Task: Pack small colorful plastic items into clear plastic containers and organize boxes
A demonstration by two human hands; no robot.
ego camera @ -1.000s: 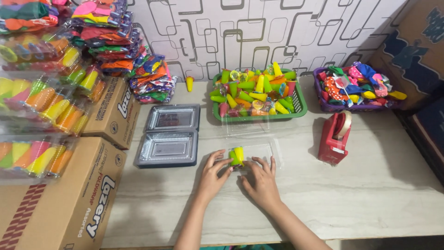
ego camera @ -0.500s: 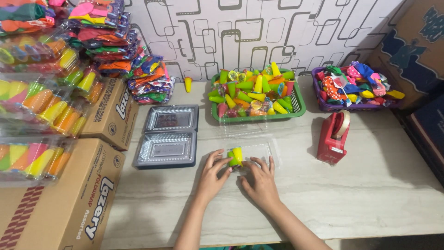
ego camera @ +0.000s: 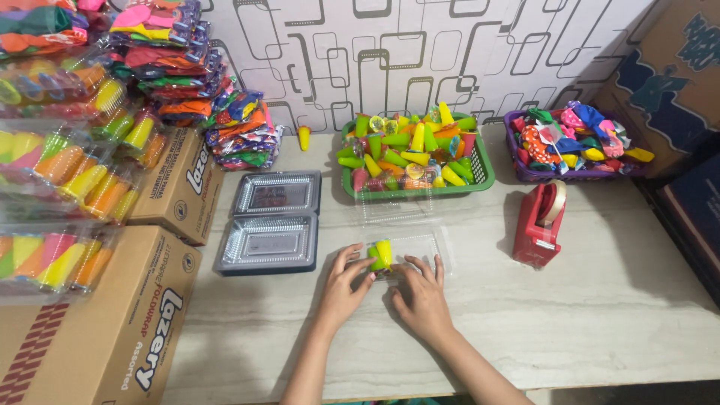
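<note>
A clear plastic clamshell box (ego camera: 411,234) lies open on the marble table. In its near half lie yellow and green cone-shaped toys (ego camera: 381,255). My left hand (ego camera: 343,283) rests at the box's near left corner, its thumb and fingers touching the toys. My right hand (ego camera: 421,294) lies flat on the box's near edge, fingers spread. Whether either hand grips anything is unclear.
A green basket (ego camera: 480,180) of coloured cone toys and a purple basket (ego camera: 525,174) of balloons stand at the back. A red tape dispenser (ego camera: 540,223) sits right of the box. An open stack of clear trays (ego camera: 271,221) sits left. Cardboard boxes (ego camera: 112,330) and packed toys line the left.
Both hands stay at the box's near edge; the fingers shift only slightly around the yellow and green toys.
</note>
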